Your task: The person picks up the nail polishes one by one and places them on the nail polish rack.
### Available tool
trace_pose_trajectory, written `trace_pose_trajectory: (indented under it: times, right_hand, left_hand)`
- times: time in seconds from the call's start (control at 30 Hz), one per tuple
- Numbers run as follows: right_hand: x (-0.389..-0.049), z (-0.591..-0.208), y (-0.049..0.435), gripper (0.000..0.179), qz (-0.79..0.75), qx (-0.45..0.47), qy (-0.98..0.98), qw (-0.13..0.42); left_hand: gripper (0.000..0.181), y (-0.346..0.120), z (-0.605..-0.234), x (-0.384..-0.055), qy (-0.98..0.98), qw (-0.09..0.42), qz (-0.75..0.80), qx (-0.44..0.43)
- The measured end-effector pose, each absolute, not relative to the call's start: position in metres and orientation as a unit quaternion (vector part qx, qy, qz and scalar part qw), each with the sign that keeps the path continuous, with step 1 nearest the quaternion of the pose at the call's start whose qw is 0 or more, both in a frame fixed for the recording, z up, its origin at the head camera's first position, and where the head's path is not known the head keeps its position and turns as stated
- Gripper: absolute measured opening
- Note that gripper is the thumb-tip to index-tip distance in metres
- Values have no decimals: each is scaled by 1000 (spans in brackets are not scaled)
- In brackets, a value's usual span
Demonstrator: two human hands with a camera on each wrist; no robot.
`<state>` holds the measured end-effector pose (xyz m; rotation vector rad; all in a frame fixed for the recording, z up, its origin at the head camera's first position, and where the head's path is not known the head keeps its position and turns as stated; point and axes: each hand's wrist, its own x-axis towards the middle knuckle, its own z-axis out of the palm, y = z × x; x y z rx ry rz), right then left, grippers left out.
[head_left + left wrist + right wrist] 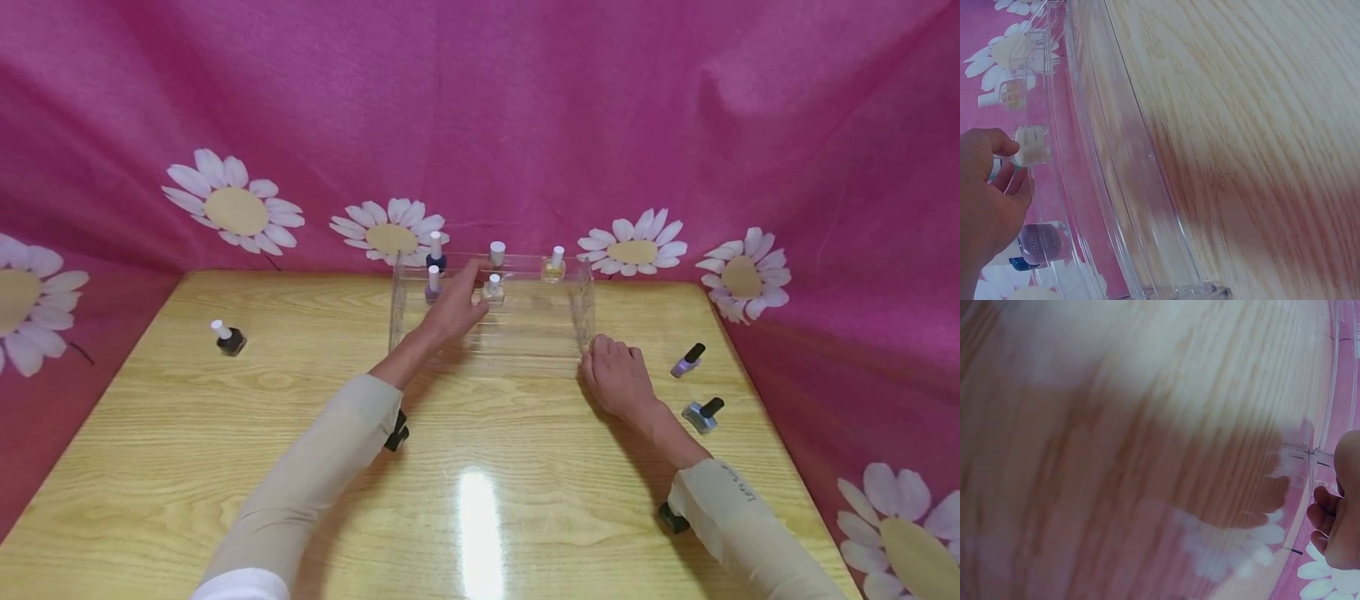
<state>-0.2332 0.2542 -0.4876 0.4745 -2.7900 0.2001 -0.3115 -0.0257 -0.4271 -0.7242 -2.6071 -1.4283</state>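
Observation:
A clear tiered display stand stands at the table's back edge. My left hand reaches over it, thumb and fingers around a pale nail polish bottle with a white cap. Left of that hand, a lavender nail polish and a dark blue one sit on the stand. A yellowish bottle and another white-capped bottle occupy the back tier. At the stand's right front corner, my right hand grips the edge with curled fingers.
A dark white-capped bottle stands at the left of the wooden table. On the right lie a purple bottle and a grey-blue one. Dark objects show partly beneath both sleeves. Pink flowered cloth hangs behind.

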Motion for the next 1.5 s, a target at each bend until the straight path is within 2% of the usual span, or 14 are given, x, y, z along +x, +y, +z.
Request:
trace_pose_trajectory:
  times: [0.3, 0.6, 0.83, 1.13, 1.37, 1.5]
  right_hand:
    - [-234, -490, 255, 25, 67, 160, -974, 143]
    - [-235, -488, 254, 25, 68, 163, -972, 153]
    - [-237, -488, 254, 25, 68, 161, -972, 157]
    - [-234, -492, 254, 24, 66, 162, -971, 163]
    - [-236, -494, 256, 24, 64, 159, -974, 150]
    - [-236, -495, 256, 24, 65, 157, -974, 147]
  left_hand:
    - [51, -41, -421, -294, -838, 73, -471, -265]
    - [48, -80, -411, -265, -800, 99, -529, -266]
    - [49, -124, -404, -245, -799, 136, -546, -214]
    - [44, -174, -388, -214, -815, 142, -548, -125]
    - [46, -227, -411, -219, -831, 202, -517, -46]
    - [42, -258, -421, -222, -834, 265, -484, 6]
